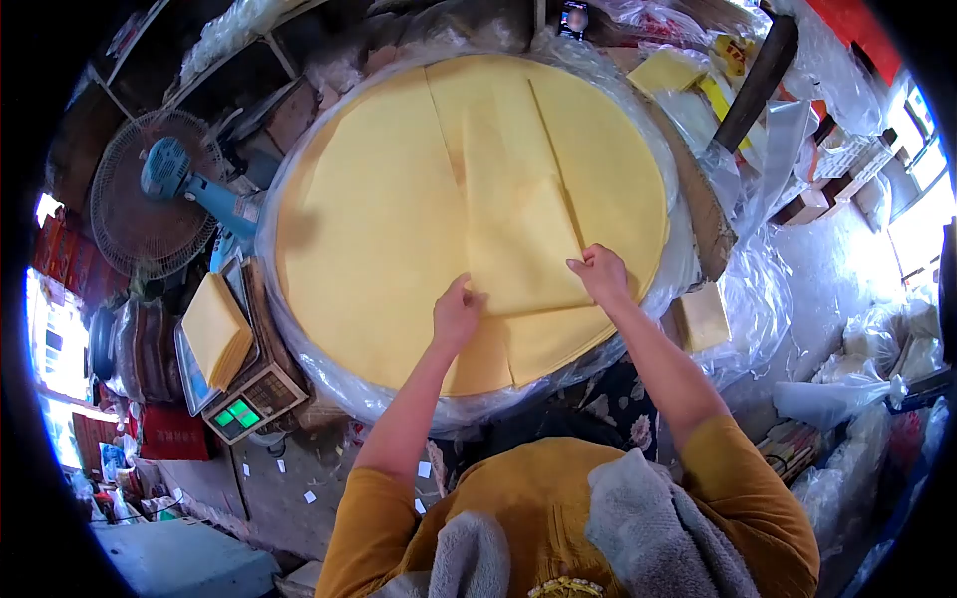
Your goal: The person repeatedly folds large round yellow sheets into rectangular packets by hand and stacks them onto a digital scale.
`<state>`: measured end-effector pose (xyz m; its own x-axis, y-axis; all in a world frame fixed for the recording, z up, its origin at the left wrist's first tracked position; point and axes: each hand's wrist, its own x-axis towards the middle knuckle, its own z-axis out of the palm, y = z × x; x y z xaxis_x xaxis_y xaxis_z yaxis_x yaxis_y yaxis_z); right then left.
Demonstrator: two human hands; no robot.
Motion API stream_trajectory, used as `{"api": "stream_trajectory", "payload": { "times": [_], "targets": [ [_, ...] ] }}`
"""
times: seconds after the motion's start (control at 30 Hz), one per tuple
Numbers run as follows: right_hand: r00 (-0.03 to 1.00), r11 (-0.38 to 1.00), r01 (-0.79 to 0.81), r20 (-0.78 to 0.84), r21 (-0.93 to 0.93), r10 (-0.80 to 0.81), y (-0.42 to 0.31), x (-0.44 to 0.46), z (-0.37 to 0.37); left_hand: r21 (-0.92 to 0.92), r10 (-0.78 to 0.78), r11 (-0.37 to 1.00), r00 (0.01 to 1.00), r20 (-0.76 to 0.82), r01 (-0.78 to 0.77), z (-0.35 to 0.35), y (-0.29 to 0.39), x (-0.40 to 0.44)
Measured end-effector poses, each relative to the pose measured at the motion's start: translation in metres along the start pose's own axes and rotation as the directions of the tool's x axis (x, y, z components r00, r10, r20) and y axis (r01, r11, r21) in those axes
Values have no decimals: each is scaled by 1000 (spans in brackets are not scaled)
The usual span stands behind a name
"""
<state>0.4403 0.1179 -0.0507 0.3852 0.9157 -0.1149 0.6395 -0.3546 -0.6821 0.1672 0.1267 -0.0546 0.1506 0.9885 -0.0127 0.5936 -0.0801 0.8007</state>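
Observation:
A large round stack of thin yellow sheets (369, 229) lies in front of me, with clear plastic around its rim. On its middle and right part is a folded yellow sheet (520, 244), long and narrow, with straight edges running away from me. My left hand (460, 311) pinches the near left corner of this folded sheet. At the near right edge, my right hand (600, 276) has its thumb and fingers closed on the sheet. A straight crease or edge runs between the two hands.
Left of the stack, a digital scale (261, 401) with a green display carries a pile of folded yellow sheets (216, 331). A blue fan (189, 184) stands behind it. Plastic bags (743, 309) and a dark post (763, 80) are at the right.

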Motion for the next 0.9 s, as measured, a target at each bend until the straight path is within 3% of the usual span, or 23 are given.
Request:
{"api": "stream_trajectory", "payload": {
  "times": [0.23,0.33,0.43,0.63,0.73,0.9],
  "targets": [
    [997,993,-6,69,-120,14,-9,12,-3,111,-8,994,1000,1,8,2,-3,1],
    [979,987,85,-172,-139,-108,-24,9,2,116,-16,993,1000,14,14,1,-1,0],
    [991,986,85,-90,-140,-99,-32,17,1,133,-15,991,1000,10,14,4,-5,1],
    [995,935,49,-64,-351,-76,-29,30,16,174,-15,985,1000,23,11,4,-5,2],
    [930,897,116,-270,-427,-249,-30,30,29,194,-46,980,999,14,42,2,8,0],
    [925,886,217,-203,-410,-320,-25,44,25,201,1,980,1000,23,-6,2,4,1]
  ]
}}
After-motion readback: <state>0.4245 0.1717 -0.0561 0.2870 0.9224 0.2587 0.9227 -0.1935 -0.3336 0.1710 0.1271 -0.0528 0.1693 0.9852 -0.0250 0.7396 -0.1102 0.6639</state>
